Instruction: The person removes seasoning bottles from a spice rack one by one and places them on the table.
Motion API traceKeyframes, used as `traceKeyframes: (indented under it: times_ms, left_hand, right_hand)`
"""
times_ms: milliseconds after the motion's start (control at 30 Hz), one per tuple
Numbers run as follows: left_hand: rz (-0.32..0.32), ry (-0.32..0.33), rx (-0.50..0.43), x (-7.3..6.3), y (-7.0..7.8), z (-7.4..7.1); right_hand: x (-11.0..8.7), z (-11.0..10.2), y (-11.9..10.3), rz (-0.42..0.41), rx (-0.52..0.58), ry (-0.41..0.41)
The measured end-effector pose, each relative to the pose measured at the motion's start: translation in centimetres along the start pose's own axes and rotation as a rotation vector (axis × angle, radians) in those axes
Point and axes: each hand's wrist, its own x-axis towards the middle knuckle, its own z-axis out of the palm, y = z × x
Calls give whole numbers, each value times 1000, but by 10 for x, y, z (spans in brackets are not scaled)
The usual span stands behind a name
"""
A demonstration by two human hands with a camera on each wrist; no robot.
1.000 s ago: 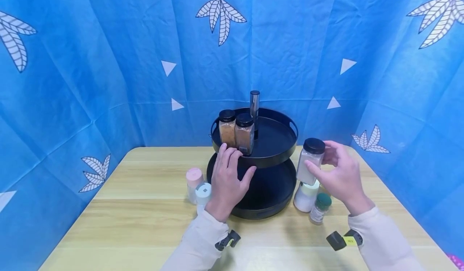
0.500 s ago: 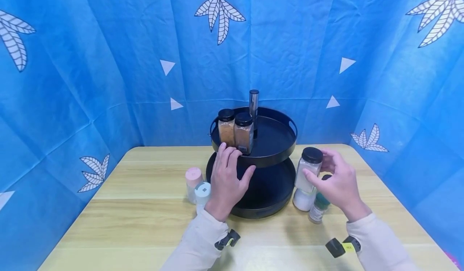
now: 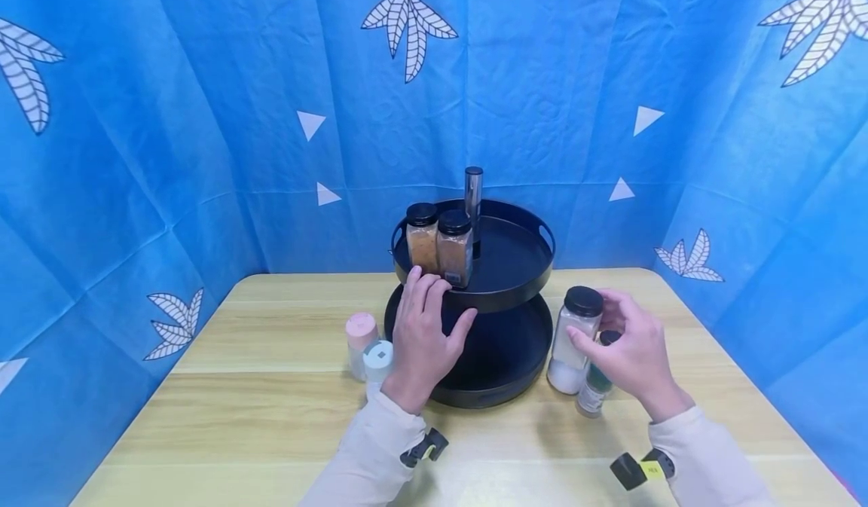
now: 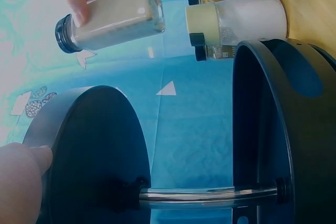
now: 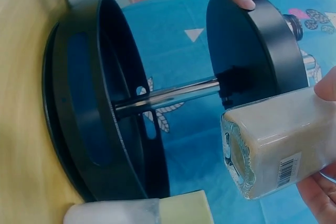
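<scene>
My right hand (image 3: 631,349) grips a square clear jar (image 3: 571,335) of pale powder with a black lid. In the left wrist view the jar (image 4: 118,20) hangs tilted, apart from the table. My left hand (image 3: 427,334) touches the front rim of the black two-tier round tray (image 3: 505,296), fingers spread and fairly straight; in the left wrist view its thumb (image 4: 39,158) lies against the tier's wall. On the upper tier stand two black-lidded jars, one of orange-brown spice (image 3: 423,247), one of darker brown (image 3: 456,257).
Behind the held jar stands a white bottle (image 3: 565,379) with a pale yellow lid (image 4: 202,22). Near it are a green-lidded shaker (image 3: 590,403) and another black-lidded jar (image 3: 610,337). Left of the tray stand pink-lidded (image 3: 362,326) and pale-blue-lidded (image 3: 377,356) bottles. Blue cloth (image 3: 542,77) surrounds the table.
My right hand has come down a little with the jar, which now covers the pale yellow lid in the head view. My left hand stays at the tray rim.
</scene>
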Motion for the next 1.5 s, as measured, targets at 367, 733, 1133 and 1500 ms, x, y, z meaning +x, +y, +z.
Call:
traceKeyframes:
  times_ms: [367,733,1133,1500]
  left_hand:
    - [17,21,0,2,0,0]
    - [9,2,-2,3,2,-1]
    - [15,11,-7,6,3,-1]
    - [-8,-8,-16,2,2,-2]
  right_hand:
    - [-11,2,2,12,-8,-12]
    - [-23,3,3,56,5,-25]
    - [-35,10,4,98,-8,-63]
    - [-50,17,5,137,23,-89]
